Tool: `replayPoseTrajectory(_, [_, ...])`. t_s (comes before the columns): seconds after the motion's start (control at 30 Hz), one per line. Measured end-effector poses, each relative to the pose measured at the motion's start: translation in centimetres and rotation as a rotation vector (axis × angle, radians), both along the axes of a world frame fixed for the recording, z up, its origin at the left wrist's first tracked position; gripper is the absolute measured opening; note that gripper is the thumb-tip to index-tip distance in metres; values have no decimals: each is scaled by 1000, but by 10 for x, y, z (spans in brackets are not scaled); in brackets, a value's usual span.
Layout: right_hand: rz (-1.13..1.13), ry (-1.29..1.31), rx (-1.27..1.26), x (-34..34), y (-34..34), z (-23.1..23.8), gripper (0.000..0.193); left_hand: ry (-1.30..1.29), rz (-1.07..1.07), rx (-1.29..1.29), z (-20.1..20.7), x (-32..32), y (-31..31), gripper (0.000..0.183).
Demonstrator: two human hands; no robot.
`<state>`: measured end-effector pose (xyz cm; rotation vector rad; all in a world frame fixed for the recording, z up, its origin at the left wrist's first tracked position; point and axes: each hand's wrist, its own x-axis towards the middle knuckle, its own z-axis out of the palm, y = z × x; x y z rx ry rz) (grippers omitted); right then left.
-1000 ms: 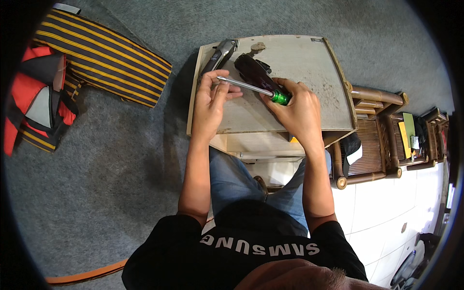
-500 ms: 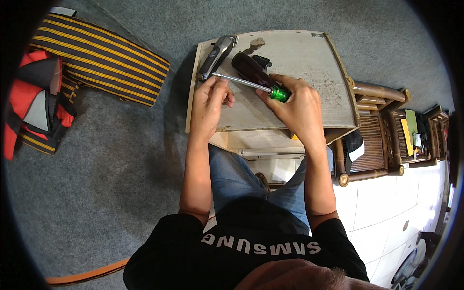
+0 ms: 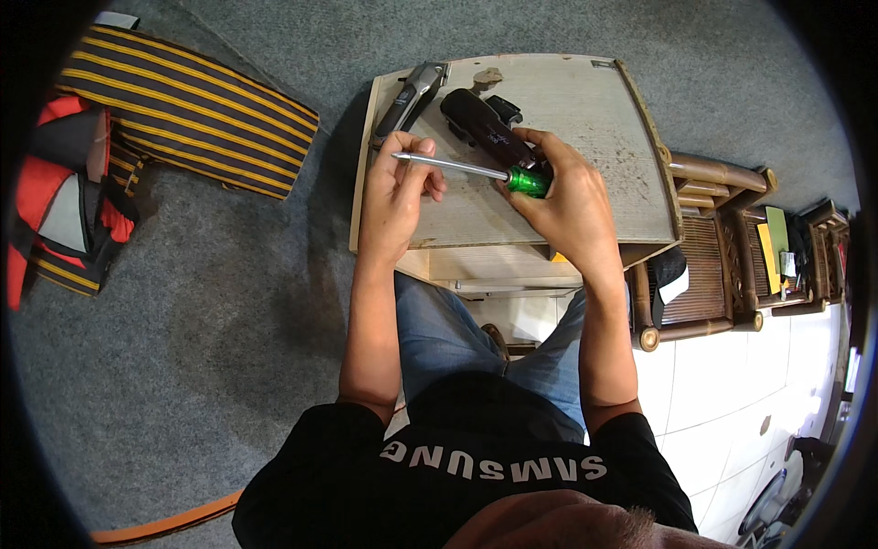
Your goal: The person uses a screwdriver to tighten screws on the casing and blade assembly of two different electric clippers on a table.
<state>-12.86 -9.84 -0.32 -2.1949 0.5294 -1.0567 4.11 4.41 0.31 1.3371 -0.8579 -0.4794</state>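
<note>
Strong light appears to come from the right, where the white floor tiles (image 3: 713, 393) wash out into glare toward the rim. The pale top of the desk (image 3: 576, 101) is evenly bright; a soft shadow darkens the carpet (image 3: 219, 366) along its left side, and the recess (image 3: 645, 252) under its right end is dark. The screwdriver (image 3: 457, 166) is crisp, with a glint along its metal shaft. The black shirt (image 3: 320, 467) loses most of its fabric detail. Fisheye distortion curves the orange strip (image 3: 174, 523), and the corners fall to black behind a faint bluish fringe. The head (image 3: 549, 520), close to the lens, looks soft.
</note>
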Motion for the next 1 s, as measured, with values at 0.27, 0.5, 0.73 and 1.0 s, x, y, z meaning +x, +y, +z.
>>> replayPoseTrajectory(0.27, [-97, 20, -79, 3, 6, 1, 46, -552, 303, 11, 25, 38, -2, 32])
replayPoseTrajectory(0.5, [-121, -1, -108, 5, 6, 1, 55, -878, 317, 497, 25, 94, -46, 75])
replayPoseTrajectory(0.73, [-131, -33, -64, 3, 8, 6, 55, -1000, 270, 547, 6, 116, -68, 70])
replayPoseTrajectory(1.0, [-39, -35, -71, 5, 4, 2, 48, 355, -27, 176, 39, 89, -15, 35])
